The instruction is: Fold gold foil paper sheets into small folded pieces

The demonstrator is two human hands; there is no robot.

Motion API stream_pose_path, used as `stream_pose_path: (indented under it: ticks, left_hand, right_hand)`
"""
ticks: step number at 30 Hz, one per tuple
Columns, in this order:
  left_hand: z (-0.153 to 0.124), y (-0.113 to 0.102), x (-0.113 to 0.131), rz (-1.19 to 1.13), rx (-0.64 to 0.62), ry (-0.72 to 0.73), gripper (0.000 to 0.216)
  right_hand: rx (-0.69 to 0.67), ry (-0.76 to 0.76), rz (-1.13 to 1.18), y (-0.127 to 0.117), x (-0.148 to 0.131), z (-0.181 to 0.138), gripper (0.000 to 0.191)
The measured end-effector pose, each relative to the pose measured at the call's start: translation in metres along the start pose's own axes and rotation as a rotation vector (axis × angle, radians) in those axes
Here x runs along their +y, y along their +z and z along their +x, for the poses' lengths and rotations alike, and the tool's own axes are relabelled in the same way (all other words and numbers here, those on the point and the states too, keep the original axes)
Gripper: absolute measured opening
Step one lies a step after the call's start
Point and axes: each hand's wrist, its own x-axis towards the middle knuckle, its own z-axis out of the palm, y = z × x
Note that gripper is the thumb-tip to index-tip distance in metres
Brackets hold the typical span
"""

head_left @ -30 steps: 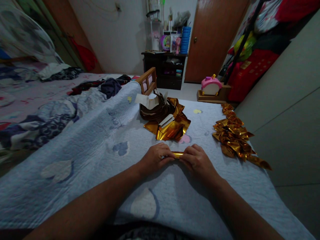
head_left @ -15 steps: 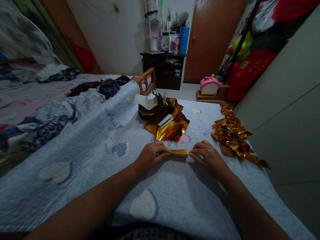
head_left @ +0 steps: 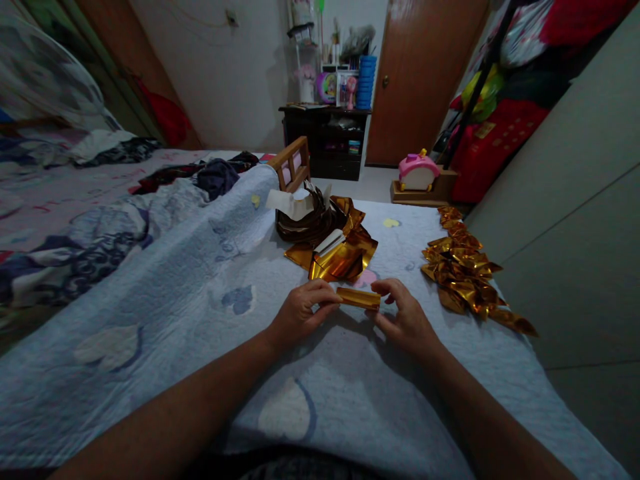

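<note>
A folded strip of gold foil paper (head_left: 358, 298) is held just above the bed, lying roughly crosswise between my hands. My left hand (head_left: 306, 308) pinches its left end between thumb and forefinger. At the other end, the thumb and forefinger of my right hand (head_left: 403, 317) are spread across the strip's width, thumb by the lower edge and forefinger by the upper. Beyond my hands lie loose gold foil sheets (head_left: 345, 257) beside a dark, round stack of paper (head_left: 305, 223). Several folded gold foil pieces (head_left: 465, 270) are heaped along the right edge.
A pale blue quilt (head_left: 200, 353) with heart shapes covers the bed. Crumpled bedding and clothes (head_left: 130, 207) lie to the left. A small wooden rail (head_left: 293, 165) stands at the far edge. A pale cabinet (head_left: 575, 267) rises close on the right.
The strip has turned so its broad gold face shows, its right end slightly lower. My right hand's thumb and forefinger have spread apart from a pinch to span that end.
</note>
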Motion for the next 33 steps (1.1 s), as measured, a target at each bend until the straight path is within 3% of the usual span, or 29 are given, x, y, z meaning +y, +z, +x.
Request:
stream_pose_path:
  ticks: [5, 14, 22, 33]
  left_hand:
    - [-0.001, 0.001, 0.0, 0.04, 0.036, 0.047, 0.013]
    - [-0.002, 0.002, 0.001, 0.098, 0.051, 0.048, 0.014]
    - [-0.004, 0.006, -0.002, 0.143, 0.03, 0.033, 0.014]
    - [-0.003, 0.009, 0.004, 0.139, -0.032, 0.027, 0.009]
  right_hand:
    - [-0.003, 0.127, 0.068, -0.003, 0.001, 0.0, 0.041]
    - [-0.073, 0.091, 0.24, -0.003, -0.001, -0.001, 0.048]
    - [-0.053, 0.131, 0.318, 0.005, 0.0, -0.004, 0.048]
    - [-0.027, 0.234, 0.586, 0.009, -0.006, -0.003, 0.024]
